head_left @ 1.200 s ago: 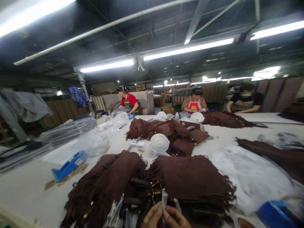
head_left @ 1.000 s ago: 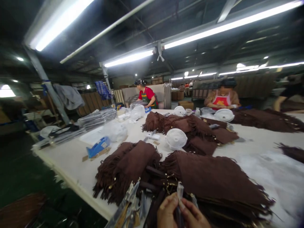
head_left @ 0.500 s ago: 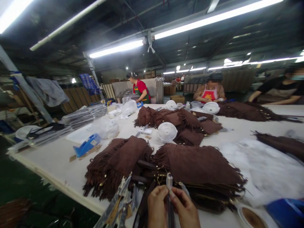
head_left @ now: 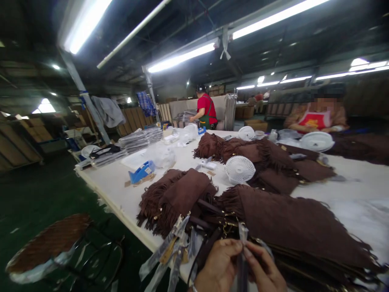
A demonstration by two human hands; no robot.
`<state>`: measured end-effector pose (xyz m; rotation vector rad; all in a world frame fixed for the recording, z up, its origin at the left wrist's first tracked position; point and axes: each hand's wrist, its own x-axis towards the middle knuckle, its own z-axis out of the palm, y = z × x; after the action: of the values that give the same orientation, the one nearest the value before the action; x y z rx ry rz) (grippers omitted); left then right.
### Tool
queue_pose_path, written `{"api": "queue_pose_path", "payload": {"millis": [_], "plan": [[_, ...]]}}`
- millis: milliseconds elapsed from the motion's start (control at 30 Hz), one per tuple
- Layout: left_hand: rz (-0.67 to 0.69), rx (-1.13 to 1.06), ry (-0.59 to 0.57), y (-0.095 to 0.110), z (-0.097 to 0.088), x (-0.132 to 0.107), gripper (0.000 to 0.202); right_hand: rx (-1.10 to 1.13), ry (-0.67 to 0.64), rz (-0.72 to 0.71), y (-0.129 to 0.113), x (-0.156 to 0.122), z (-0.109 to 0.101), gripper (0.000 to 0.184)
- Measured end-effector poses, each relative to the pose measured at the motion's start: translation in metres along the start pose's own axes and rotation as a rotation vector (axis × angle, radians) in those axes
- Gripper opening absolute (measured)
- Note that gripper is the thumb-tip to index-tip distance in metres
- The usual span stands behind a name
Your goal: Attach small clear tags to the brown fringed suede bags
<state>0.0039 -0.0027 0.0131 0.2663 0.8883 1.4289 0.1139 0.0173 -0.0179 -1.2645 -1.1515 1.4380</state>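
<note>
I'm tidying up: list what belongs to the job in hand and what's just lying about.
Likely the job:
plastic-wrapped strap in left hand and right hand
fringed brown pieces

Seemingly lying about:
white fan
blue tape dispenser
checked cloth

My own two hands, the left hand (head_left: 220,263) and the right hand (head_left: 266,267), are bare from the fingertips down on a factory floor. A small, pale band (head_left: 193,288) shows at my left wrist, mostly cut off by the lower edge of view; whether bracelet or cuff, I cannot tell.
</note>
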Motion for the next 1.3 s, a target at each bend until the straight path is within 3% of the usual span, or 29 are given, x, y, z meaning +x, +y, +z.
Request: {"api": "queue_pose_path", "payload": {"millis": [133,267,367,567,733,833,933,1100,1200,1300], "plan": [[0.001,0.043,-0.054,0.005,-0.005,0.001,0.016,0.234,-0.067,0.128,0.001,-0.003,0.013,0.049],[0.0,0.055,-0.047,0.005,-0.009,0.005,0.016,0.417,0.031,0.191,0.01,-0.001,0.026,0.056],[0.036,0.052,0.023,0.003,-0.012,0.01,0.017,0.492,0.078,0.216,0.015,0.001,0.031,0.057],[0.1,0.072,0.146,0.0,-0.013,0.017,0.02,0.476,0.06,0.141,0.012,0.006,0.034,0.055],[0.093,0.14,0.087,0.002,-0.012,0.016,0.015,0.396,0.038,0.049,0.012,0.003,0.034,0.055],[0.091,0.155,0.068,0.002,-0.013,0.018,0.013,0.292,0.03,0.026,0.018,-0.009,0.017,0.055],[0.103,0.145,0.085,0.001,-0.013,0.02,0.01,0.208,0.057,0.056,0.018,-0.017,-0.017,0.051],[0.052,0.129,0.064,0.001,-0.016,0.019,0.015,0.232,0.218,0.067,-0.018,-0.008,-0.069,0.053],[0.001,0.094,-0.032,0.003,-0.016,0.014,0.017,0.336,0.197,0.148,-0.043,0.0,-0.08,0.056],[-0.034,0.038,-0.093,0.004,-0.016,0.01,0.017,0.48,0.157,0.216,-0.054,0.006,-0.08,0.05]]}}
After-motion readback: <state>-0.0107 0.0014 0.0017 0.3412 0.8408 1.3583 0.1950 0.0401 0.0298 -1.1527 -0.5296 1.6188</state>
